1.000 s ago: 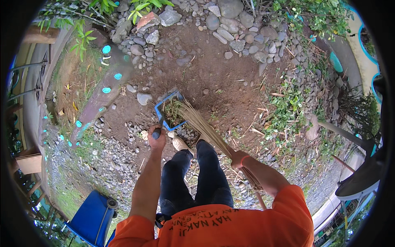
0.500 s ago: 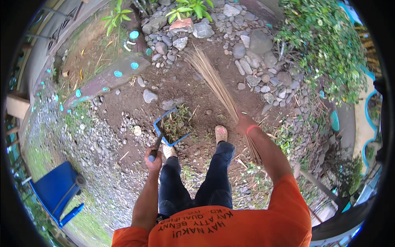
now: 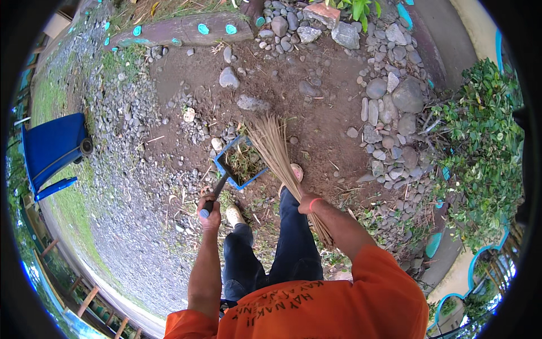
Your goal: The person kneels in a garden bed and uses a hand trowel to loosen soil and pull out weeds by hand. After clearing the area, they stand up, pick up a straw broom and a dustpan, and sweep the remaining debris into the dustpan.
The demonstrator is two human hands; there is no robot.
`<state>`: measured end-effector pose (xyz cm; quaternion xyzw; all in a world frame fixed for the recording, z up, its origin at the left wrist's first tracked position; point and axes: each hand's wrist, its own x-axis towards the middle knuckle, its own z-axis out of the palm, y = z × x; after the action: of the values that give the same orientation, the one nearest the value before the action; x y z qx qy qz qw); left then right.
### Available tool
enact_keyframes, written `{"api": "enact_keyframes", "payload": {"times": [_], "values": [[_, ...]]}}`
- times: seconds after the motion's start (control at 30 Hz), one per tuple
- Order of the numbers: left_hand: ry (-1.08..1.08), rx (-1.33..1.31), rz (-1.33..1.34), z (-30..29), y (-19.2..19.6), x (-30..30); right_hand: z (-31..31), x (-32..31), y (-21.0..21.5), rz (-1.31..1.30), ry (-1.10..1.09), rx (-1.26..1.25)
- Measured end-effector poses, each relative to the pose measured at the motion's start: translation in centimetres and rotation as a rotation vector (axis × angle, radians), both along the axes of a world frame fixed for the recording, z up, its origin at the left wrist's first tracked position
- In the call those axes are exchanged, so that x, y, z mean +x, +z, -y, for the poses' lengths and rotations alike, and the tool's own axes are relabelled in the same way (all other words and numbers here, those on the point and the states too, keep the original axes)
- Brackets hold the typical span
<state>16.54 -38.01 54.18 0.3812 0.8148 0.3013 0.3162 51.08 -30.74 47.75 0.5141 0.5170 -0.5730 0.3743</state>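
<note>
My left hand [image 3: 209, 209] is closed round the dark handle of a blue-rimmed dustpan [image 3: 253, 179], which rests on the soil just ahead of my feet. Green and dry plant litter [image 3: 244, 163] fills the pan. In my right hand [image 3: 308, 203] I grip a stick broom [image 3: 275, 152] of thin tan bristles. Its spread tips lie at the far right edge of the pan, partly covering the litter there. The broom's shaft end sticks out behind my wrist and crosses in front of my right shoe [image 3: 297, 171].
A blue wheeled bin [image 3: 56, 148] lies tipped on the gravel at left. River stones [image 3: 389, 110] border the soil at right, beside a leafy shrub [image 3: 480, 124]. A dark log-like edging [image 3: 180, 31] with turquoise spots runs along the far left.
The broom has swung left and nearer, its tips now at the dustpan. My view has turned and shifted, and my right foot now shows behind the broom.
</note>
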Motion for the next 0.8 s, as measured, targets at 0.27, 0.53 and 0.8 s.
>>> {"api": "enact_keyframes", "payload": {"times": [0.27, 0.53, 0.8], "values": [[0.034, 0.218, 0.056, 5.6, 0.1, 0.9, 0.4, 4.8, 9.7, -0.089, 0.189, -0.112], [0.373, 0.227, 0.103, 13.7, 1.7, 0.0, -12.2, 0.4, 10.5, 0.022, 0.445, 0.250], [0.330, 0.057, -0.115, 13.0, 0.1, -0.1, -4.5, -5.7, 0.4, 0.111, 0.626, 0.064]]}}
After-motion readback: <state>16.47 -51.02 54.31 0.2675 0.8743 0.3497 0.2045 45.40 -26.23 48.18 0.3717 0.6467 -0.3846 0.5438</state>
